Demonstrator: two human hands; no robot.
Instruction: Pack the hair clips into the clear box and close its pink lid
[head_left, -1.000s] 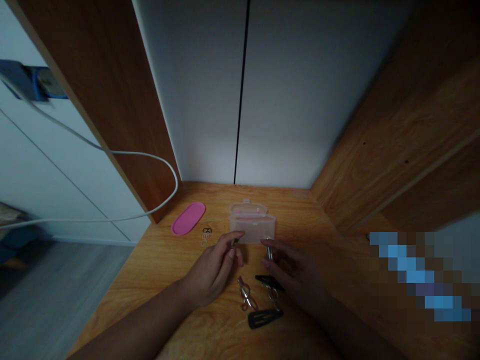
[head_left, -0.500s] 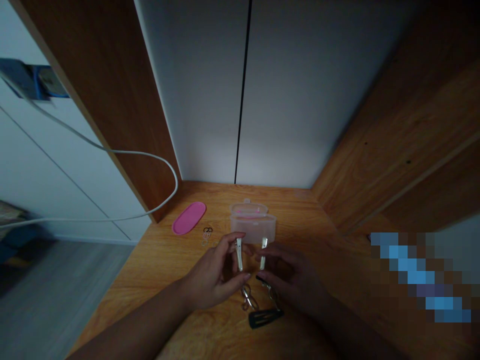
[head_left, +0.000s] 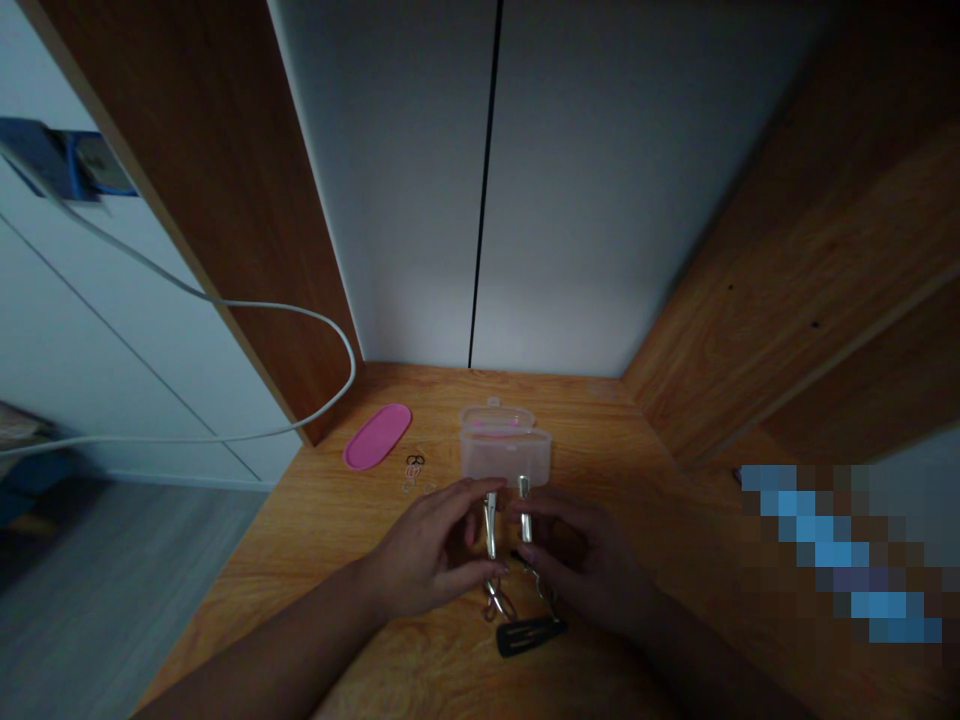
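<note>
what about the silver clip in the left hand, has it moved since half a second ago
Yes: against the clear box, the silver clip in the left hand has shifted slightly right and lower in the view.

"What carries these things?"
"A wood-grain surface (head_left: 592, 420)."
"Lying on it?"
"1 pink oval tray (head_left: 377, 437), small rings (head_left: 414, 468), 1 open translucent box (head_left: 506, 462), 1 black clip (head_left: 530, 637) and, just beyond it, silvery clips (head_left: 498, 600)."
</note>
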